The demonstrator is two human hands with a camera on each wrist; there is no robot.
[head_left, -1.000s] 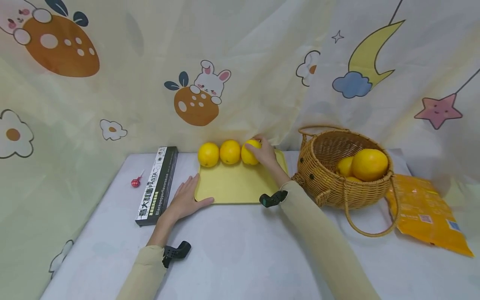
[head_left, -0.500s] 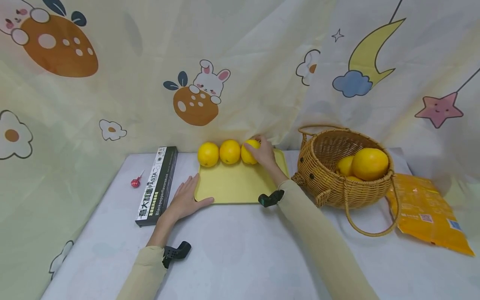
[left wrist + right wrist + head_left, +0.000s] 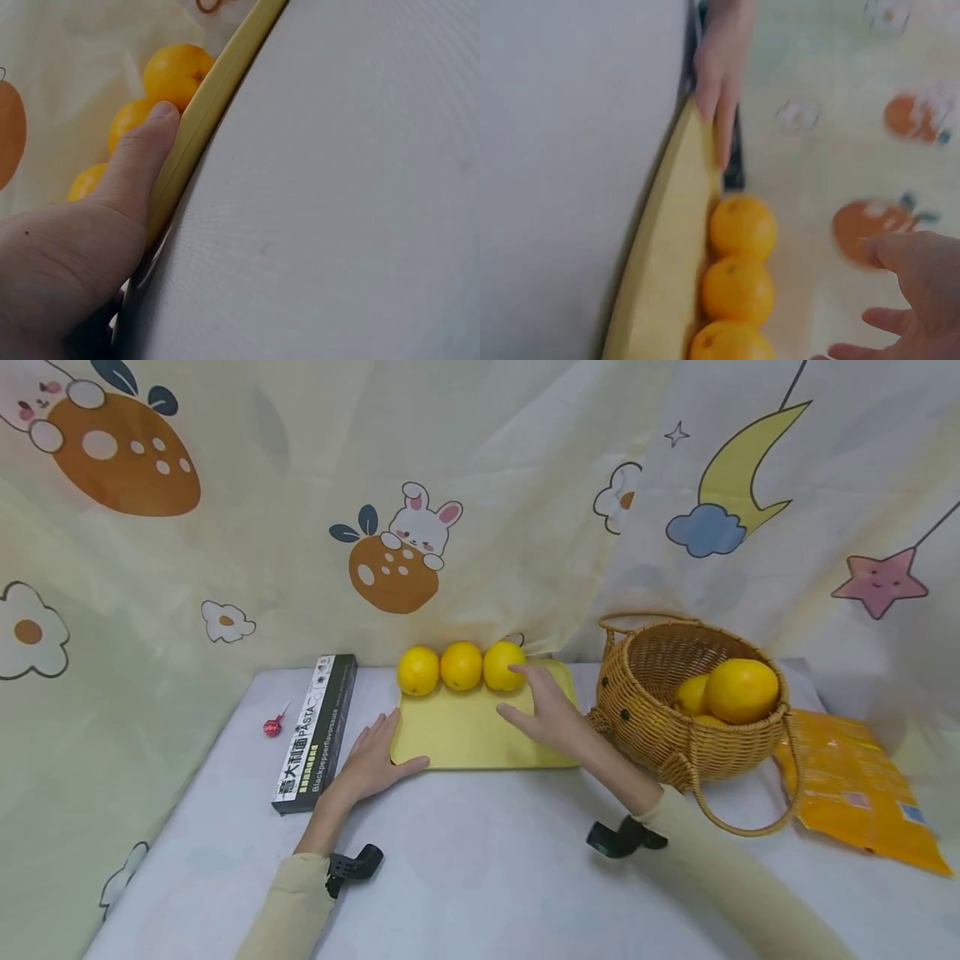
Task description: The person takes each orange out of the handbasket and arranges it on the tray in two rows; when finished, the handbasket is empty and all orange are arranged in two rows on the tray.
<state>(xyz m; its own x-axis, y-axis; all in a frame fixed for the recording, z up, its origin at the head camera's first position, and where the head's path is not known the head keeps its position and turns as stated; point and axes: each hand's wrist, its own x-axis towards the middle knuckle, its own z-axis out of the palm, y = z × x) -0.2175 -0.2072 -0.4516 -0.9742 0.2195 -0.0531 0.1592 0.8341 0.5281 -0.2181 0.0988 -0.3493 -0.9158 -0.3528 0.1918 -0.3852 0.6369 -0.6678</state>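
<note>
Three oranges stand in a row along the back edge of a yellow tray: a left orange (image 3: 417, 672), a middle orange (image 3: 461, 666) and a right orange (image 3: 502, 665). My left hand (image 3: 369, 762) rests at the front left corner of the tray (image 3: 450, 739), fingers straight along its side. Its thumb (image 3: 142, 154) lies on the front rim in the left wrist view. Over the tray's right part is my right hand (image 3: 553, 714), holding nothing, thumb and fingers spread. The fingertips are close to the right orange; contact is hard to tell.
To the right stands a wicker basket (image 3: 637, 718) with several oranges (image 3: 741, 691) inside and a handle hanging forward. An orange packet (image 3: 858, 793) lies beyond it. Left of the tray are a black pasta box (image 3: 324, 735) and a red lollipop (image 3: 273, 725).
My right hand has let go of the right orange and drawn back toward the front right. That orange stays in the row. My left hand has not moved.
</note>
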